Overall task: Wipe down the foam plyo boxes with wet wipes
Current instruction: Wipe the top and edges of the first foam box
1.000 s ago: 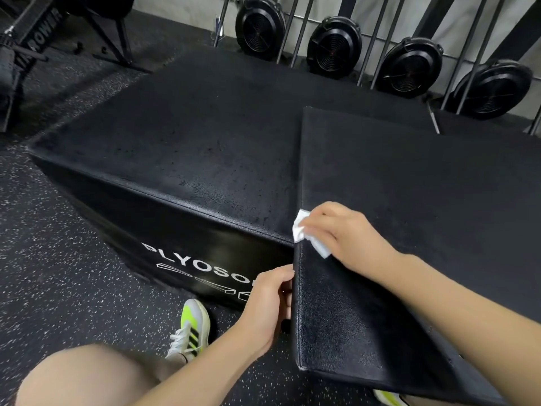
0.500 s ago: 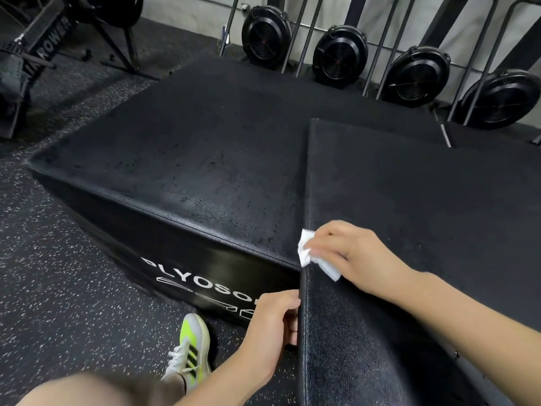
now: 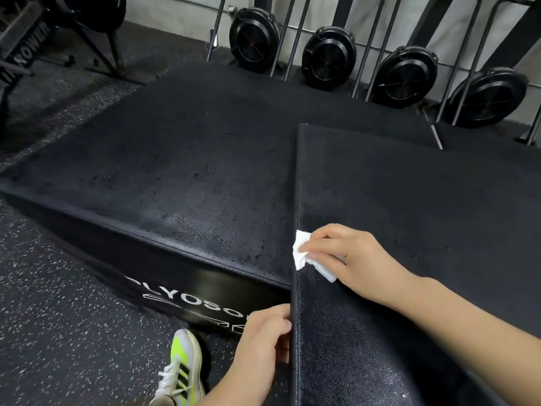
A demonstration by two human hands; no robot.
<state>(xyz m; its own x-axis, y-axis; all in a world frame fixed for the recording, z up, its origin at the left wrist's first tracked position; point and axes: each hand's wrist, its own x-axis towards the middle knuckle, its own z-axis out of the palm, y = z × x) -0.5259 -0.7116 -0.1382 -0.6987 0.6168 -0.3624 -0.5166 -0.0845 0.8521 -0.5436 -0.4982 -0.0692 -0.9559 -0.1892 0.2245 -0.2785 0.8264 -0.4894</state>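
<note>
Right hand: presses the wipe on the taller box's left edge, which runs front-to-back.
Left hand: grips that edge's near end.

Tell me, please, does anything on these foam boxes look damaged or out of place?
Mostly no. The lower plyo box has a scuffed, mottled top, most near the taller plyo box; whether wear or moisture, I cannot tell. The right hand presses a wet wipe on the taller box's edge.

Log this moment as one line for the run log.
step: wiping | right hand: presses wipe on right box left edge | left hand: grips same box's near corner | left box: untouched
</note>
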